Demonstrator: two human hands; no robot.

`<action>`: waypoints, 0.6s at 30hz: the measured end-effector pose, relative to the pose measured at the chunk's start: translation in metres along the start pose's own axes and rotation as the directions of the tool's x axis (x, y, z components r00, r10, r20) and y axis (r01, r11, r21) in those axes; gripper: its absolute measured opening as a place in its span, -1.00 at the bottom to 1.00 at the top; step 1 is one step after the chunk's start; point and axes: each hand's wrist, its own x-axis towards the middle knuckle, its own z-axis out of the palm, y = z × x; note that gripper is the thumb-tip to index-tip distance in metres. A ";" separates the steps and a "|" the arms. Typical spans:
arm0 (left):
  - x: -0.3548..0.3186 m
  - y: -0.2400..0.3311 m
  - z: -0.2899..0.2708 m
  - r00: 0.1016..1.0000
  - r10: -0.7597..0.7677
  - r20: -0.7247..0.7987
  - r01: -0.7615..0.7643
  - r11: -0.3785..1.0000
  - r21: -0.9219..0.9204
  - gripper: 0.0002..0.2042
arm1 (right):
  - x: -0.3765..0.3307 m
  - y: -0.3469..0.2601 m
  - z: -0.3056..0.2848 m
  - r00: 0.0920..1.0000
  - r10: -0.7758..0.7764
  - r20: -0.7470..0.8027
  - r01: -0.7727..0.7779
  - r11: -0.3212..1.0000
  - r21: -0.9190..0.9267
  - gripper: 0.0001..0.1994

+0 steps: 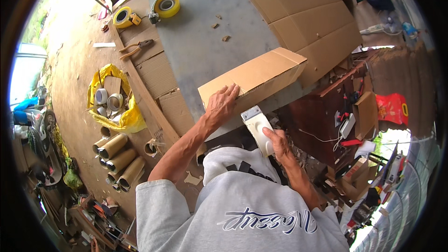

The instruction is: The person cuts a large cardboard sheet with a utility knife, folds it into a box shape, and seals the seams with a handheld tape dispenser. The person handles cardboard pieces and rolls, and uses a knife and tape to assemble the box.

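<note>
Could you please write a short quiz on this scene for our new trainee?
1. Multiple choice: what is the right hand holding?
A) pliers
B) a white tool
C) a roll of tape

2. True or false: the left hand is on the folded cardboard.

3. Fill in the colour: the open bag to the left of the grey table is ____.

Key: 1. B; 2. true; 3. yellow.
</note>
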 end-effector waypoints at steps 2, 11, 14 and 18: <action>0.001 0.001 -0.001 1.000 0.004 0.010 -0.004 1.000 0.015 -0.37 | 0.004 0.018 -0.001 1.000 0.027 -0.011 -0.026 0.999 0.029 -0.47; 0.011 -0.017 0.020 0.982 -0.054 0.183 0.039 0.995 0.089 -0.08 | 0.064 0.069 0.000 0.955 -0.262 -0.138 0.241 0.959 -0.151 -0.54; -0.001 -0.055 0.088 0.991 0.094 -0.092 -0.055 0.931 0.362 -0.13 | 0.093 0.085 0.002 0.997 -0.056 -0.046 0.058 0.998 0.040 -0.63; 0.018 0.014 0.018 0.977 -0.175 0.121 0.144 0.963 0.229 -0.22 | 0.086 0.075 -0.001 0.998 0.005 0.064 -0.015 0.989 0.146 -0.66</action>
